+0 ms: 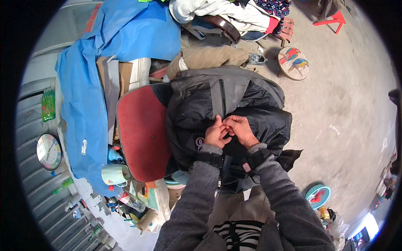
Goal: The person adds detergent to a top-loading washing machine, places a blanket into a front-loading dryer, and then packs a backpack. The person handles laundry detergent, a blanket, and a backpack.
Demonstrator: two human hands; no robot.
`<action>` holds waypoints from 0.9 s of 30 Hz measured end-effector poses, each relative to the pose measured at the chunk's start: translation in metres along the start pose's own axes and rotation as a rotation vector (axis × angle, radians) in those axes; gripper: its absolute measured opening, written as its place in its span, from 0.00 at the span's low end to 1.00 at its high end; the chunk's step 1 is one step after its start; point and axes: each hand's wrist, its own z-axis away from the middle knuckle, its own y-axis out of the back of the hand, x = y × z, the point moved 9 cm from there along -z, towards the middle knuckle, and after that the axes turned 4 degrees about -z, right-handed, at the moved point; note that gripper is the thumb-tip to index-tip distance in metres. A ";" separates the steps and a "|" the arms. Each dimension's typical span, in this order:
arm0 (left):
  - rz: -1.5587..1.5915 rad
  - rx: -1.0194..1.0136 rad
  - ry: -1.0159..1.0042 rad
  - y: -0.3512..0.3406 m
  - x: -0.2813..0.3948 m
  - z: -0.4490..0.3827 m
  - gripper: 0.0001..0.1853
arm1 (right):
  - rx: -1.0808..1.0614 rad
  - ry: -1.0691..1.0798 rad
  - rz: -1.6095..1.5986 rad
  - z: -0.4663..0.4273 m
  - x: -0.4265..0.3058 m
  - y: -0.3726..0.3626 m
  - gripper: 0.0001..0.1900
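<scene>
A black and grey padded jacket [191, 109] with a zip [223, 94] and a round badge [199, 141] lies spread in front of me, partly over a chair with a red fabric back or seat [143, 131]. Both hands are above the jacket's middle, just below the visible zip end. My left hand [218, 133] is palm up with its fingers partly curled. The fingertips of my right hand [240, 127] are pinched together against the left fingers. Whatever is between them is too small to make out.
Piled clothes [220, 12] lie beyond the jacket. A stool with parrots [293, 63] stands at upper right, a turquoise basin [317, 196] at lower right. At left are a blue sheet [83, 119], a pale green mug [114, 174] and a clock [49, 152].
</scene>
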 end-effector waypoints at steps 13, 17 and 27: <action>0.173 0.107 0.035 0.011 -0.012 -0.011 0.18 | -0.062 -0.411 -0.473 -0.035 -0.024 -0.010 0.05; 0.166 0.050 0.044 0.008 -0.012 -0.008 0.21 | -0.114 -0.345 -0.330 -0.059 -0.070 -0.021 0.05; 0.255 -0.132 -0.363 0.073 0.059 0.135 0.16 | -0.057 -0.022 0.329 0.057 -0.071 0.054 0.13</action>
